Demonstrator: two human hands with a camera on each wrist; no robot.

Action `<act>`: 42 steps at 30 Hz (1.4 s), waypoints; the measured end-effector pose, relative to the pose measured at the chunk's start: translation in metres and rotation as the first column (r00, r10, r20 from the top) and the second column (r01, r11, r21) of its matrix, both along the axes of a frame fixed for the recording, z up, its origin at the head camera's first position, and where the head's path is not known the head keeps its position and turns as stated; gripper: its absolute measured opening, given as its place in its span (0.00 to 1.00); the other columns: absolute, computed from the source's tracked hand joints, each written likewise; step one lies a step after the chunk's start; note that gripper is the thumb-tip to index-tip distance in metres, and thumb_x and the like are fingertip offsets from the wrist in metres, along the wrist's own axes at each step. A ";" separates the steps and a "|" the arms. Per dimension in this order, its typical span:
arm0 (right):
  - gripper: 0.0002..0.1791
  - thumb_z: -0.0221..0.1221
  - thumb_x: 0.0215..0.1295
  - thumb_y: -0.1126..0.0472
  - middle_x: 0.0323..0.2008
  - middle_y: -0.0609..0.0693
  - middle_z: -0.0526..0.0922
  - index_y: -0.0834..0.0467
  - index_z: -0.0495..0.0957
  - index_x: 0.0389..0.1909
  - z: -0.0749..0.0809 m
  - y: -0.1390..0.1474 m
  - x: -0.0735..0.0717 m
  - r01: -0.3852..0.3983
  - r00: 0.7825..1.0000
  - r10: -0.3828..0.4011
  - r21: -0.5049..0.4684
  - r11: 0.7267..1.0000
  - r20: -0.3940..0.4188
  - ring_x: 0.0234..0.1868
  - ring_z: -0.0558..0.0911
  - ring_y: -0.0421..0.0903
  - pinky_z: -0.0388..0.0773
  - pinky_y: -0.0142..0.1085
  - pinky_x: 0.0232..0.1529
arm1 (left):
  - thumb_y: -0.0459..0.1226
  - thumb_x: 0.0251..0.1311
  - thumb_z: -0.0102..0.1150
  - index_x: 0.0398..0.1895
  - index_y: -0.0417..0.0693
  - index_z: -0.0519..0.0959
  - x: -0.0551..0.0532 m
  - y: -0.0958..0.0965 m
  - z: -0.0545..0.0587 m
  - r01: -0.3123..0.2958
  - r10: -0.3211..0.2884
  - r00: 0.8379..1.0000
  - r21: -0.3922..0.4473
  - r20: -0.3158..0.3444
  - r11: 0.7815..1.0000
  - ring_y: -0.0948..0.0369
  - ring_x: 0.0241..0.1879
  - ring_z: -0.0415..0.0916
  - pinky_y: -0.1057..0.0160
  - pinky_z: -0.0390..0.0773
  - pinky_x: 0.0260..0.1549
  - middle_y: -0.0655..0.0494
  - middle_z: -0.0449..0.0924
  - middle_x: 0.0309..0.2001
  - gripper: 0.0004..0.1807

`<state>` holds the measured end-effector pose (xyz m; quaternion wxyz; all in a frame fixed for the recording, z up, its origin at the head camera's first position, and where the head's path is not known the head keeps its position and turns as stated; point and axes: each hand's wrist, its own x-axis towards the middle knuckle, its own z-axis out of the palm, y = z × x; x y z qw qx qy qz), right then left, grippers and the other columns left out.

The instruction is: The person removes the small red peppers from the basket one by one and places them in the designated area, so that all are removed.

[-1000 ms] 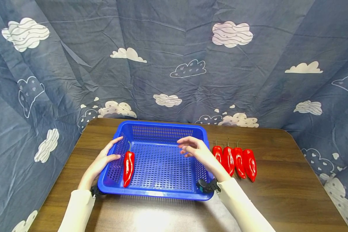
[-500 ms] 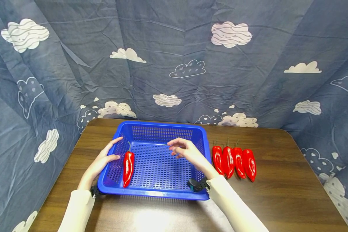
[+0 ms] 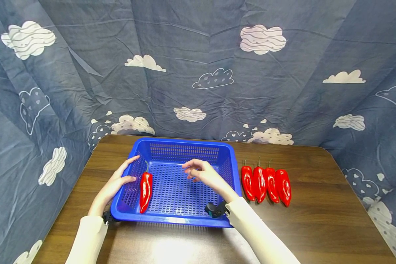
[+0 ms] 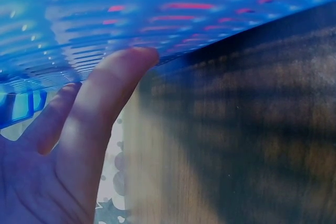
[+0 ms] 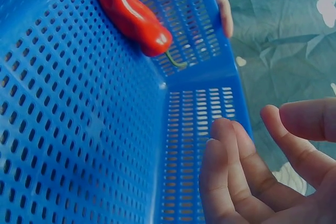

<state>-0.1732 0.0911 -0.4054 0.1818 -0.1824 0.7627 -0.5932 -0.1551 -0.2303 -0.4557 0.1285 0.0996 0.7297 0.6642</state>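
A blue perforated plastic basket (image 3: 173, 220) stands on the wooden table. My left hand (image 3: 113, 185) grips its left side, thumb and a finger over the rim; in the left wrist view other fingers (image 4: 113, 85) lie along the outside of the slotted wall. Inside, a red chili pepper (image 3: 146, 192) with a green stem lies along that left wall, stem toward the back. My right hand (image 3: 202, 176) hovers over the middle of the basket, fingers loosely bent and holding nothing. Both pepper and stem show in the right wrist view, apart from the right fingers (image 5: 215, 177).
Several more red peppers (image 3: 259, 185) lie side by side on the table (image 3: 330, 205), just right of the basket. A dark cloud-print cloth (image 3: 198, 47) hangs behind the table and along its sides. The right wrist's black band (image 3: 214, 209) hangs over the basket's front right corner.
My right hand has moved left, from above the basket's right side to over its middle, still with nothing in it. The left hand, basket and peppers have stayed in place.
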 end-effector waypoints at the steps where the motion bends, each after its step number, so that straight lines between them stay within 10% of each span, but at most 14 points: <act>1: 0.16 0.52 0.66 0.69 0.46 0.69 0.78 0.72 0.73 0.52 0.000 -0.002 0.000 -0.002 1.000 0.002 0.002 1.000 0.002 0.43 0.79 0.65 0.78 0.51 0.42 | 0.27 0.62 0.46 0.74 0.54 0.51 0.000 0.000 0.000 -0.002 0.002 1.000 0.002 0.008 1.000 0.37 0.61 0.58 0.49 0.75 0.46 0.34 0.48 0.70 0.37; 42: 0.22 0.52 0.62 0.70 0.46 0.69 0.75 0.66 0.70 0.59 -0.018 -0.062 -0.005 -0.243 0.963 0.232 0.066 0.968 0.140 0.44 0.79 0.59 0.78 0.50 0.42 | 0.26 0.59 0.46 0.74 0.51 0.52 -0.001 0.001 -0.001 -0.007 0.006 1.000 -0.013 -0.019 1.000 0.37 0.62 0.58 0.55 0.74 0.47 0.34 0.49 0.70 0.38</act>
